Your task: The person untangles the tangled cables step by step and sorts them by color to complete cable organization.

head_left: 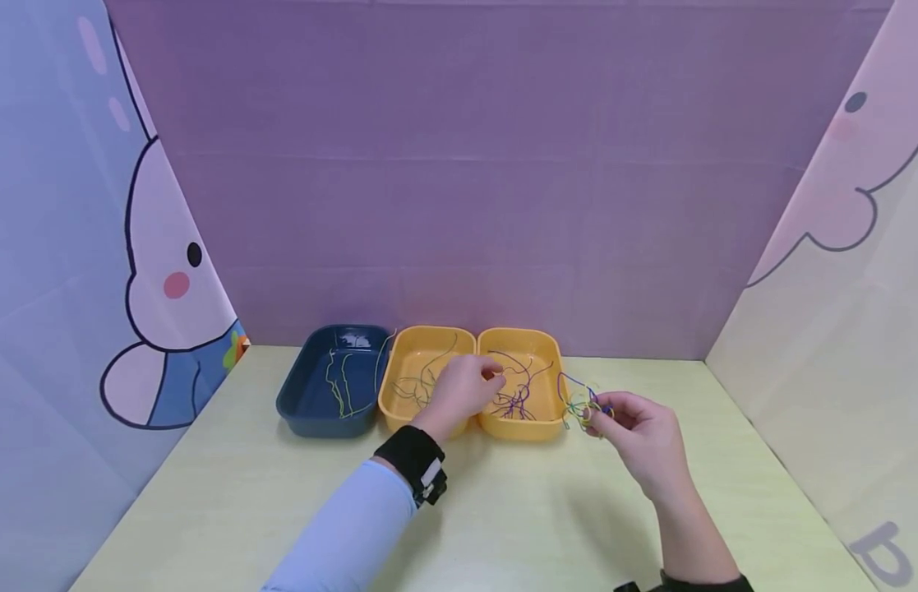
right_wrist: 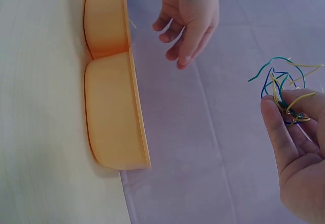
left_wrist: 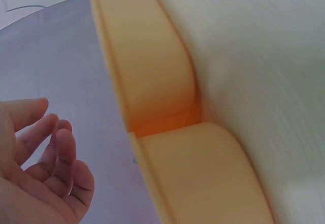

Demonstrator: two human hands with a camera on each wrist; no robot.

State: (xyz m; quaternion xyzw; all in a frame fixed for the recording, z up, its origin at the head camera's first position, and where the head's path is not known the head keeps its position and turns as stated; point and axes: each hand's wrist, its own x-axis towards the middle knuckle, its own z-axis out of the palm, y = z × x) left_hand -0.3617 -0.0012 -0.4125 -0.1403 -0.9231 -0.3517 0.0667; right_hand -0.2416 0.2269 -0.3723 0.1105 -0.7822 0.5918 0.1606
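Note:
My right hand (head_left: 647, 440) pinches a tangle of thin wires (right_wrist: 281, 79), green, yellow and blue, between thumb and fingers, just right of the right yellow bin (head_left: 521, 430). Over the border of the two yellow bins hovers my left hand (head_left: 462, 386), its fingers loosely bent with nothing seen between them in the left wrist view. Blue-purple wires (head_left: 519, 403) lie in the right yellow bin. Greenish wires (head_left: 410, 393) lie in the middle yellow bin (head_left: 429, 331), which the left hand partly hides. The dark blue bin (head_left: 318, 426) holds several yellow wires (head_left: 342, 395).
The three bins stand side by side on a pale table (head_left: 525, 526), near its back edge. Behind them hangs a purple cloth (head_left: 459, 181). Printed cartoon panels (head_left: 52, 247) flank both sides. One yellow wire pokes over the blue bin's right rim.

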